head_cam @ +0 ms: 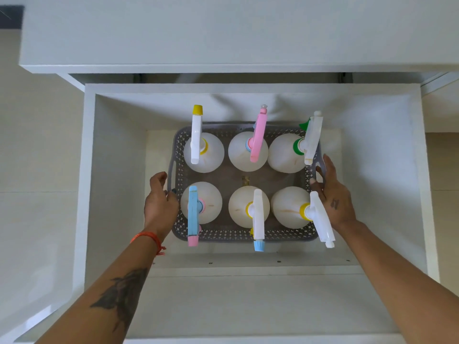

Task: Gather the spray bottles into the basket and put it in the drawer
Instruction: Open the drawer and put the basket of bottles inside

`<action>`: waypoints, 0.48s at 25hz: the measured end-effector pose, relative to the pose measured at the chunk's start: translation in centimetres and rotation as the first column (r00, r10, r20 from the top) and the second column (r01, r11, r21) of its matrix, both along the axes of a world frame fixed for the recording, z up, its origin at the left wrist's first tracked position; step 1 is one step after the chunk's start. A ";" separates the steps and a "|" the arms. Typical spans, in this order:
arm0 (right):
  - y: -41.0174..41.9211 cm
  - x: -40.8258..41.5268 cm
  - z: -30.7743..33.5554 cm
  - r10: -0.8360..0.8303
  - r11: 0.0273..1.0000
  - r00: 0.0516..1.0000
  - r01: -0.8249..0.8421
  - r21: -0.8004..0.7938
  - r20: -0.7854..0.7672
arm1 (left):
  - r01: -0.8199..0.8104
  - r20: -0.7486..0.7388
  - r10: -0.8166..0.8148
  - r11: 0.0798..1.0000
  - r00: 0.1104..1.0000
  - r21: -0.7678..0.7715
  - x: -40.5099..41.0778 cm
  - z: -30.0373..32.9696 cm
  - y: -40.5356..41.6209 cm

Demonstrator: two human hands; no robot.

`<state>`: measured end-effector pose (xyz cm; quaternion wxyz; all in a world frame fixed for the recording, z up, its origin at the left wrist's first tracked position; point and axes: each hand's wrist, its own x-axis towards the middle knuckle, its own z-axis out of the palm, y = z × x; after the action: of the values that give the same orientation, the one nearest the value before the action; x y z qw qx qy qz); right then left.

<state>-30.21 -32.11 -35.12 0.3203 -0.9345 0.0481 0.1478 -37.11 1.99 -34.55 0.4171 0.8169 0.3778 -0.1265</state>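
A grey perforated basket (224,235) sits low inside the open white drawer (119,184). Several white spray bottles stand in it in two rows. The back row has a yellow-nozzled bottle (204,152), a pink-triggered bottle (244,152) and a green-collared bottle (285,153). A blue-triggered bottle (202,203) stands at the front left. My left hand (160,203) curls its fingers on the basket's left handle. My right hand (334,194) is on the right rim, thumb over the edge and fingers stretched along the outside.
The drawer's white walls surround the basket with a gap on each side. A white cabinet top (223,33) overhangs the back. Pale tiled floor (32,157) lies to the left and right.
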 end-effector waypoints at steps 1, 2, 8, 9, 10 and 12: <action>-0.1 -0.2 0.8 0.002 1.000 1.000 -0.002 -0.003 0.013 | -0.057 0.000 0.057 0.998 0.998 0.015 -0.2 0.6 -0.2; -0.3 -0.5 1.7 0.001 1.000 0.999 -0.001 -0.004 0.041 | -0.107 0.016 0.107 0.994 0.994 0.015 -0.5 1.4 -0.5; -0.6 -4.6 9.3 -0.085 0.996 0.983 0.084 0.011 0.160 | -0.065 0.186 0.061 0.998 0.981 0.017 -5.1 8.4 -2.7; -0.4 -5.8 10.8 -0.093 0.996 0.979 0.089 0.025 0.181 | -0.048 0.213 0.045 0.999 0.976 0.008 -6.2 9.8 -3.2; -0.1 -7.2 12.2 -0.099 0.995 0.974 0.092 0.047 0.202 | -0.031 0.239 0.029 1.000 0.971 0.005 -7.3 11.2 -3.7; 0.8 -10.4 14.8 -0.122 0.989 0.967 0.099 0.111 0.224 | -0.002 0.285 -0.002 1.000 0.959 0.012 -9.8 13.8 -5.0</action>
<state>-40.62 -31.27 -20.36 0.3772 -0.9242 0.0553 0.0225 -46.86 -2.98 -20.70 0.4621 0.8291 0.3146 -0.0053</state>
